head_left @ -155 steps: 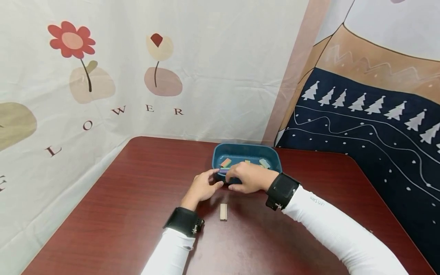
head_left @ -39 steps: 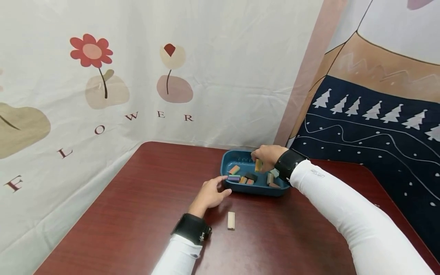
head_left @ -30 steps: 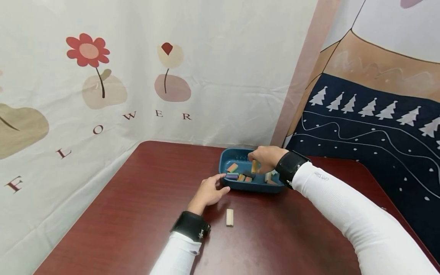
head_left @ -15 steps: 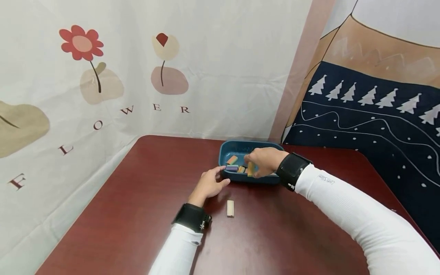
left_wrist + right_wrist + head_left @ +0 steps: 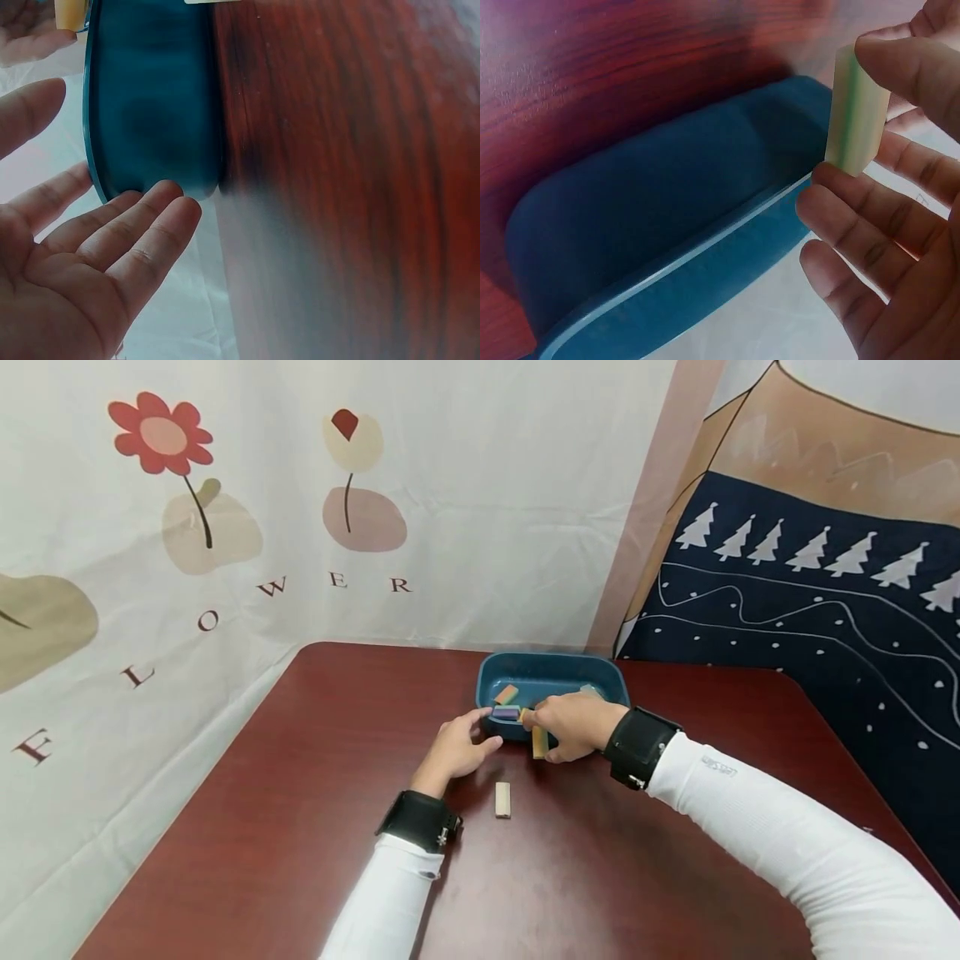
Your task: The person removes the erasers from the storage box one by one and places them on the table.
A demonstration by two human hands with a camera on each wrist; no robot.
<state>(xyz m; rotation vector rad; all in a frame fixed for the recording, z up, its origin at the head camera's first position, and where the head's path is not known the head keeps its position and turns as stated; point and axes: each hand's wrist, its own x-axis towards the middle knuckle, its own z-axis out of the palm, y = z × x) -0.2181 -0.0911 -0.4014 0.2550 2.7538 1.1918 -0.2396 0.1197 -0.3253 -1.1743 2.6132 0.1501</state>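
Note:
My right hand (image 5: 576, 723) pinches a small yellow block (image 5: 540, 744) between thumb and fingertips, just above the near rim of a blue plastic bin (image 5: 551, 658). The right wrist view shows a green stripe along this striped block (image 5: 855, 112), held upright outside the bin wall (image 5: 682, 165). My left hand (image 5: 453, 746) has its fingers extended and touches the bin's near left corner; the left wrist view shows its fingertips (image 5: 180, 214) against the bin end. A pale beige block (image 5: 502, 800) lies on the table in front of the bin.
Inside the bin are a purple block (image 5: 506, 713), an orange-and-green block (image 5: 507, 694) and a pale block (image 5: 591, 691); my right hand hides others. The bin stands on a dark red table (image 5: 337, 793), close to a printed cloth (image 5: 450, 527) behind.
My right hand has taken hold of the yellow block and moved it from inside the bin towards me, over the near rim. My left hand stays at the bin's corner.

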